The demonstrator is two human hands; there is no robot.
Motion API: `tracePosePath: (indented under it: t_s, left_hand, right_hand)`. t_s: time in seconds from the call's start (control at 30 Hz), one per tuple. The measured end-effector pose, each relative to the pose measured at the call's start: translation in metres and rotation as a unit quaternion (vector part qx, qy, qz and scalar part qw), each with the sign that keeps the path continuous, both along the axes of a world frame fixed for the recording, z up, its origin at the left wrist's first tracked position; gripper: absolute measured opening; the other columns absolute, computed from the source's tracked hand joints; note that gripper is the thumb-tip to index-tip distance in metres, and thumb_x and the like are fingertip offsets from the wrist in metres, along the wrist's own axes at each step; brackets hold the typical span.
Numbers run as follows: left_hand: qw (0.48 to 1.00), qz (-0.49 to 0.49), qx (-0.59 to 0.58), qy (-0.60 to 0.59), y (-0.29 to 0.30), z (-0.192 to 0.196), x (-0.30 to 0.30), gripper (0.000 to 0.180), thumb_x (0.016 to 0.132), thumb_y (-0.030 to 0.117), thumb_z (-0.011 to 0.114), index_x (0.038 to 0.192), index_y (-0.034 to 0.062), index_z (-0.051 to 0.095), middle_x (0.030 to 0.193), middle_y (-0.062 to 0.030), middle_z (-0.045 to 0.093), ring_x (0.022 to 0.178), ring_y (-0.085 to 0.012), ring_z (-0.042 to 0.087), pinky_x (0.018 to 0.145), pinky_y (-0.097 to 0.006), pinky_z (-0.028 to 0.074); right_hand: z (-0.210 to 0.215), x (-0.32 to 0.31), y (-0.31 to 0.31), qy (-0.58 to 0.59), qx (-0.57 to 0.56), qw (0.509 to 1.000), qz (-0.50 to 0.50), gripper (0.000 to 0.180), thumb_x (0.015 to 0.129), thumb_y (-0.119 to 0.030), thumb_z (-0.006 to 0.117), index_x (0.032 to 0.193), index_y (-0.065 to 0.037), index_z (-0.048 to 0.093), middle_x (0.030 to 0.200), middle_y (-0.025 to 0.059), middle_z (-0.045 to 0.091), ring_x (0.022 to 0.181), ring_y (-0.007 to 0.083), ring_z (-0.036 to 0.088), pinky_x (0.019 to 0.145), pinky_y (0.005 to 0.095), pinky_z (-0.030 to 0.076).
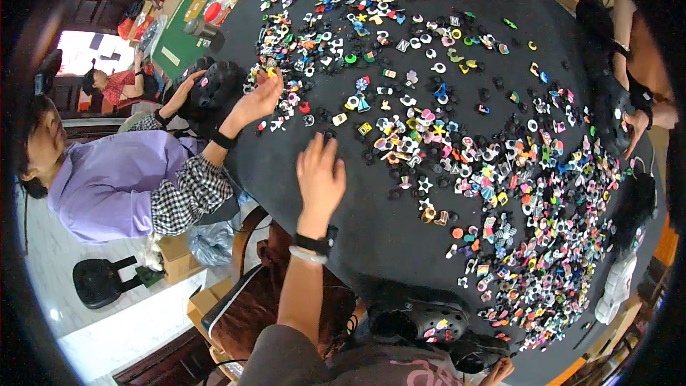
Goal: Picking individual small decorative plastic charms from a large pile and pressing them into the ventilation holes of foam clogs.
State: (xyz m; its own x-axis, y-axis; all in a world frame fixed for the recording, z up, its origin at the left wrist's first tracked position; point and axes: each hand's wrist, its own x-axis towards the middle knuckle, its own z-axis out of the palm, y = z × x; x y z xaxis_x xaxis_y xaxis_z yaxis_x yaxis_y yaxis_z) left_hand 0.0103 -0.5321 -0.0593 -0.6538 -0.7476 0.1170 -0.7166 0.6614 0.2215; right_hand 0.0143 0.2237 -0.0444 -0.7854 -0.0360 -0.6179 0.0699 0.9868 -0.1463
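My left hand (320,175) reaches over the dark table with its fingers stretched out and slightly apart, nothing visibly gripped. Just beyond its fingertips lies a small dark shoe charm (329,134); whether they touch I cannot tell. At the lower edge my right hand (498,372) shows only in part, its fingers curled at the end of a black clog (446,323). That clog rests close to my body, with holes in its upper and a few white, pink and red charms fixed there.
Loose colourful charms (550,243) cover much of the black table (286,171). At left, a person in a purple top (121,179) holds a black clog (214,89) and a yellow charm (271,73). Another person's hand (634,129) holds a black clog (613,118) at right.
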Motion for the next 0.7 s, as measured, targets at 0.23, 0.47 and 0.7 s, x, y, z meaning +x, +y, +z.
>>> tracePosePath:
  t_s: [0.23, 0.47, 0.7]
  left_hand:
    - [0.966, 0.177, 0.100, 0.162, -0.126, -0.046, 0.024, 0.028, 0.080, 0.013, 0.065, 0.103, -0.0036, 0.062, 0.098, -0.0195, 0.064, 0.091, -0.0312, 0.062, 0.079, -0.038, 0.049]
    - [0.962, 0.214, -0.014, 0.169, -0.122, -0.057, -0.012, 0.032, 0.075, 0.023, 0.071, 0.099, 0.0021, 0.066, 0.096, -0.0152, 0.066, 0.088, -0.0309, 0.063, 0.079, -0.040, 0.049]
    - [0.935, 0.294, 0.077, 0.182, -0.123, -0.036, -0.021, 0.029, 0.075, 0.022, 0.072, 0.096, 0.0028, 0.068, 0.093, -0.0124, 0.067, 0.081, -0.0250, 0.063, 0.076, -0.035, 0.050]
  right_hand:
    - [0.013, -0.010, -0.034, 0.000, -0.006, 0.994, -0.105, 0.047, 0.096, -0.032, 0.042, 0.140, -0.014, 0.036, 0.145, 0.0243, 0.026, 0.135, 0.0418, 0.019, 0.109, 0.0481, 0.020]
    - [0.017, -0.021, -0.047, 0.012, -0.016, 0.988, -0.150, 0.047, 0.097, -0.036, 0.042, 0.138, -0.014, 0.039, 0.145, 0.0245, 0.026, 0.135, 0.0412, 0.017, 0.109, 0.0459, 0.019]
    - [0.018, -0.022, -0.048, -0.007, -0.019, 0.993, -0.116, 0.046, 0.096, -0.037, 0.042, 0.136, -0.014, 0.041, 0.144, 0.0248, 0.026, 0.136, 0.0407, 0.017, 0.109, 0.0454, 0.019]
